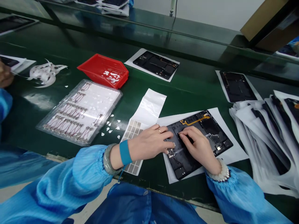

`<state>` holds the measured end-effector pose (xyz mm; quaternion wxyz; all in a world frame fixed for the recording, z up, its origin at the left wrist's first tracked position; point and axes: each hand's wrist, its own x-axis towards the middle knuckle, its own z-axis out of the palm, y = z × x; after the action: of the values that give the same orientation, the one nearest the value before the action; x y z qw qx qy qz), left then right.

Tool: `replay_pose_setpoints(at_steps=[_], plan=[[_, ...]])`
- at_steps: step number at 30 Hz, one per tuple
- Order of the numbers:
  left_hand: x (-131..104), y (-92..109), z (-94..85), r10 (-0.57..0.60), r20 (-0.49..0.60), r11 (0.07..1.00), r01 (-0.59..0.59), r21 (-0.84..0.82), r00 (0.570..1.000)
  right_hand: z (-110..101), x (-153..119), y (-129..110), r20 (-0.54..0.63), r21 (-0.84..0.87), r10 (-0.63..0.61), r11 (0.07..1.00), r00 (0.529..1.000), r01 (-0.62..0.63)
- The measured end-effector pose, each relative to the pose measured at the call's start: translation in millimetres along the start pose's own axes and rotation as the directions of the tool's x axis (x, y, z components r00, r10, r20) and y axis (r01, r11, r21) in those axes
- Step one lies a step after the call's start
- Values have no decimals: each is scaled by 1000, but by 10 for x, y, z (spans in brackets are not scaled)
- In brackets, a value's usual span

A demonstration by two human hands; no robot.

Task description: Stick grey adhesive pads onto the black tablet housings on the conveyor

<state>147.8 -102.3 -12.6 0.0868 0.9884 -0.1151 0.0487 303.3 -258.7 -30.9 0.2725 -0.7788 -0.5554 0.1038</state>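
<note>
A black tablet housing, its inner side up with an orange flex cable, lies tilted on a white sheet. My left hand is curled over the housing's left edge beside a small circuit board; its thumb is hidden. Over the housing's middle, my right hand is closed in a pinch, thumb against fingers; whatever is between the tips is too small to make out. Partly under my left forearm lies a strip of grey square stickers.
A clear tray holds rows of small wired parts. Beyond it stands a red bin with white bits. More housings lie farther back; a stack of wrapped ones is at right. Another person's hand shows at far left.
</note>
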Motion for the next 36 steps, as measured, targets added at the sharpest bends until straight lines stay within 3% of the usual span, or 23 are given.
replay_pose_setpoints(at_steps=[14, 19, 29, 36], plan=[[-4, -22, -6, -37, -11, 999, 37, 27, 999, -1, 0, 19, 8, 15, -12, 1000, 1000, 12], [-18, 3, 34, 5, -38, 1000, -5, -5, 999, 7, 2, 29, 9, 4, -16, 1000, 1000, 16], [45, -22, -27, 0, 38, 997, 3, -71, 999, -4, 0, 23, 15, 24, -14, 1000, 1000, 14], [-28, -10, 23, -1, -23, 1000, 0, -17, 1000, 1, 13, 34, 12, 34, -18, 999, 1000, 18]])
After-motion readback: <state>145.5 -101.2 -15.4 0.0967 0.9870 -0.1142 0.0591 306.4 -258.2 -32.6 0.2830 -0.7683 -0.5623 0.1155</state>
